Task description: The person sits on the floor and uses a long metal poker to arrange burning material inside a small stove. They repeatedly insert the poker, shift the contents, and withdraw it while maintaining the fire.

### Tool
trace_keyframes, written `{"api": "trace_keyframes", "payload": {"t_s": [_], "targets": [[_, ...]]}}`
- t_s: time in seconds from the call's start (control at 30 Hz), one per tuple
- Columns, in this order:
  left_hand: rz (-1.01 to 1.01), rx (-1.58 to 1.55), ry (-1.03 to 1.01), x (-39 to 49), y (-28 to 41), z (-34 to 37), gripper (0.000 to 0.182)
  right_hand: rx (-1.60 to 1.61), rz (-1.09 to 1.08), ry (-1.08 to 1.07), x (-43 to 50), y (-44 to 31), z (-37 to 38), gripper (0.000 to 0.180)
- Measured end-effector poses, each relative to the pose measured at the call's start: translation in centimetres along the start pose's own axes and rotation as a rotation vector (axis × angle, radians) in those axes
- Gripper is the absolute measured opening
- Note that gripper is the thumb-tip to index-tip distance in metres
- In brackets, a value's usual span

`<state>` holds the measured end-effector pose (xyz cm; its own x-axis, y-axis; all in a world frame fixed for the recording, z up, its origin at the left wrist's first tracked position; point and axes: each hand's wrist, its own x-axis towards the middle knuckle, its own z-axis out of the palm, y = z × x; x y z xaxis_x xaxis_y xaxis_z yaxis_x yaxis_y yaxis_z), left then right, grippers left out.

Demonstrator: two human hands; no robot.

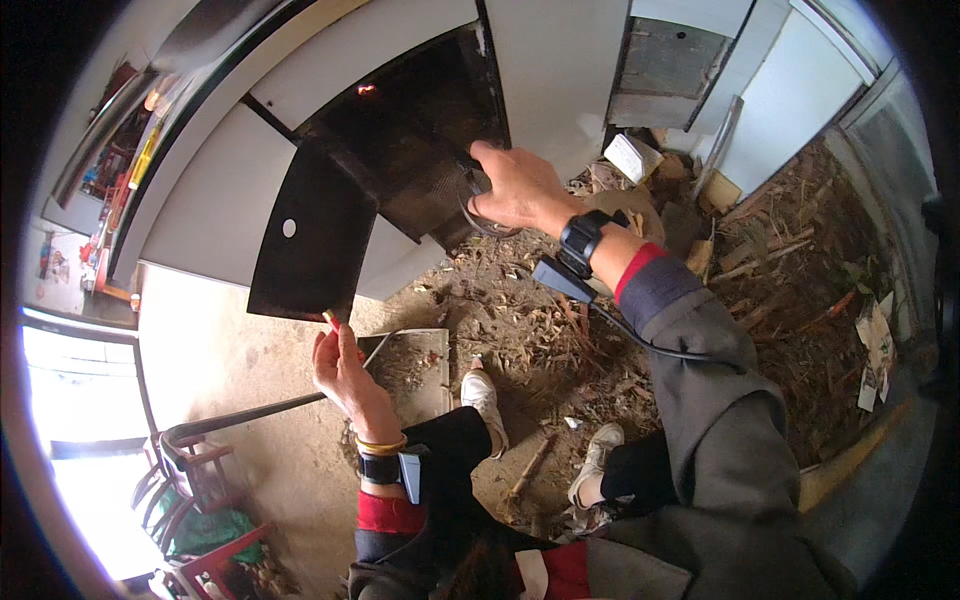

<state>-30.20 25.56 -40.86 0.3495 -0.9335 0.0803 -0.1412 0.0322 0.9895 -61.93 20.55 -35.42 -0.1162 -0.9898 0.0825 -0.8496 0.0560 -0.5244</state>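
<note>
My right hand (521,184) grips what look like dark metal fire tongs (472,206) by their looped handles, in front of the stove's firebox opening (420,112). The far part of the tongs is lost in the dark. Deep inside the opening glows a small orange ember (366,89). The black metal stove door (311,232), pierced by a round hole, stands swung out to the left. Just below its lower edge, my left hand (352,379) pinches a small red and yellow item (331,322); I cannot tell its kind.
Dry leaves and twigs (532,315) litter the floor, with sticks and bark (780,262) piled at right. A shovel-like tool (720,142) leans against the white tiled wall. A dustpan-like tray (412,367) lies by my shoe (484,401). Chairs (199,465) stand at lower left.
</note>
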Motion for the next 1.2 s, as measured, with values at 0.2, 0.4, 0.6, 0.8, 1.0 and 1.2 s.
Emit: {"api": "trace_keyframes", "payload": {"t_s": [0.2,0.4,0.6,0.8,1.0,1.2], "targets": [[0.055,0.020,-0.018,0.9,-1.5,-0.9,0.021,0.083,-0.036,-0.016,-6.9,1.8,-1.6,0.040],[0.207,0.181,0.024,2.6,-2.8,-1.0,0.026,0.280,-0.007,-0.128,-17.6,3.7,-5.7,0.027],[0.198,-0.068,-0.042,4.0,-4.7,-1.6,0.018,0.510,0.335,-0.304,-30.6,3.7,-12.1,0.029],[0.211,0.041,-0.084,5.6,-6.1,-2.2,0.026,0.633,0.741,-0.273,-42.9,2.4,-17.4,0.033],[0.230,0.109,-0.056,5.2,-5.6,-2.2,0.031,0.303,0.923,-0.058,-50.0,2.7,-20.0,0.032],[0.239,0.051,-0.010,5.4,-6.3,-1.4,0.032,0.069,0.856,-0.069,-52.7,6.4,-19.7,0.037]]}}
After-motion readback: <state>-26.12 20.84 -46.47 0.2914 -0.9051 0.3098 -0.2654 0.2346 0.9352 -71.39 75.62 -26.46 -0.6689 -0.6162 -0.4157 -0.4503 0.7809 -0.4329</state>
